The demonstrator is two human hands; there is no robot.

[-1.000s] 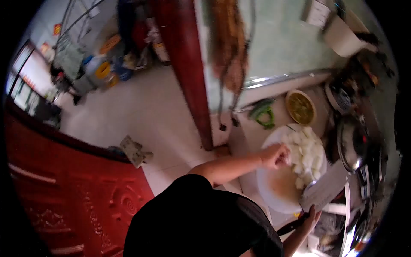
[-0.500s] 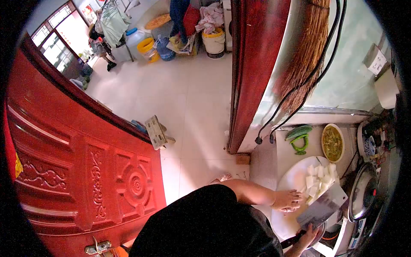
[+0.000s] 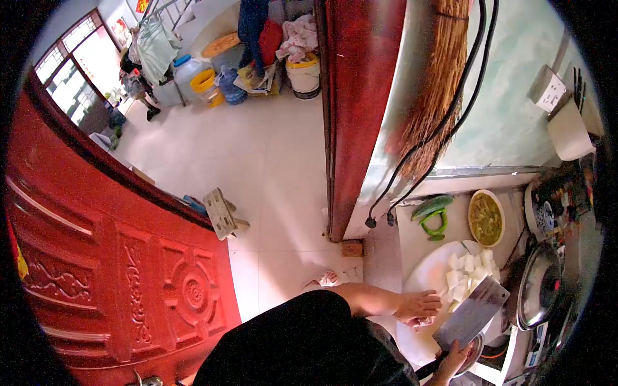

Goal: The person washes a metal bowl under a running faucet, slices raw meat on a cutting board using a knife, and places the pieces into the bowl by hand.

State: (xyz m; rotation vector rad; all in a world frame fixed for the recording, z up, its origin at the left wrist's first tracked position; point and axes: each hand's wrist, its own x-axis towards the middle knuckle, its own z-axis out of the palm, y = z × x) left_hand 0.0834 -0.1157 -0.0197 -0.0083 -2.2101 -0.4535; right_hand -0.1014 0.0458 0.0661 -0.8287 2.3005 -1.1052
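My right hand (image 3: 456,361) grips the dark handle of a cleaver (image 3: 475,313). Its broad grey blade slants over the round white cutting board (image 3: 413,342), close beside a heap of pale, peeled vegetable chunks (image 3: 468,273). At the board's near side, my left hand (image 3: 418,306) has its fingers stretched toward the chunks, apart from the blade. Under the right hand, a metal bowl (image 3: 475,356) is partly hidden.
Beyond the board are a bowl of cut greens in liquid (image 3: 486,219), a cucumber (image 3: 432,206) and green peppers (image 3: 435,225). A lidded pan (image 3: 539,286) stands at right. A broom (image 3: 432,96) and black cables hang on the wall; a wooden stool (image 3: 222,213) stands by the red door (image 3: 148,283).
The whole view has shifted, with most things now further left and slightly lower. My left hand's fingers look straighter. The cleaver stays in my right hand near the chunks.
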